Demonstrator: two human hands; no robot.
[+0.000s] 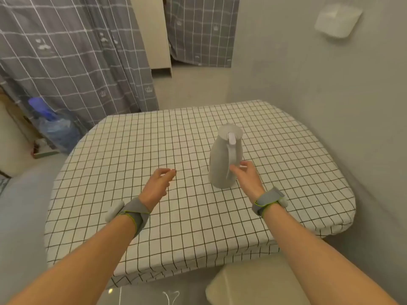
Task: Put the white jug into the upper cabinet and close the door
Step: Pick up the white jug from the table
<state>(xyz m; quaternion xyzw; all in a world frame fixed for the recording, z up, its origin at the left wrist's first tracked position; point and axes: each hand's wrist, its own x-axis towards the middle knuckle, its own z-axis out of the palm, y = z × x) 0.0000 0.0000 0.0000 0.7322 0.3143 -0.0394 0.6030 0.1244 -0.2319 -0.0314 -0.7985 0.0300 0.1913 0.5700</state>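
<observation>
The white jug [222, 159] stands upright on the table [132, 150], right of its middle, with its handle turned toward me. My right hand [245, 177] is at the lower part of the handle, fingers apart, thumb and fingertips close to it but not closed around it. My left hand [157, 183] hovers over the checked cloth to the jug's left, fingers loosely spread and holding nothing. A pale cabinet door [152, 34] hangs ajar at the top, between the curtains; its inside is not visible.
A grey checked curtain [72, 62] hangs at the left, with a blue plastic bag [55, 126] on the floor below it. The wall runs close along the table's right side, carrying a white holder [338, 19]. A pale stool [253, 285] stands at the table's near edge.
</observation>
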